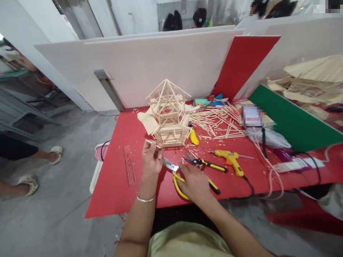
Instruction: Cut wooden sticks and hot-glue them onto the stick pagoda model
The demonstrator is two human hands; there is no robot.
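Note:
A thin wooden stick [149, 141] is pinched between the fingertips of my left hand [151, 159], in front of the wooden stick model [171, 117]. The model is an open tiered frame with a pointed top and slatted roof panels. My right hand [197, 182] is closed over the yellow-handled scissors [180, 188], whose metal blades point toward my left wrist. Part of the grip is hidden under my fingers. A black-and-yellow handle [214, 187] sticks out beside my right hand. Beyond it lie pliers-like cutters [206, 164] with black and yellow handles.
A yellow glue gun [230, 159] lies right on the red board [107, 178]. A clear ruler [129, 166] is at the left, and a yellow-handled cutter [194, 137] beside the model. Loose sticks [214, 123] spread behind. A green board [297, 121] leans at right; a person's feet [28, 184] show left.

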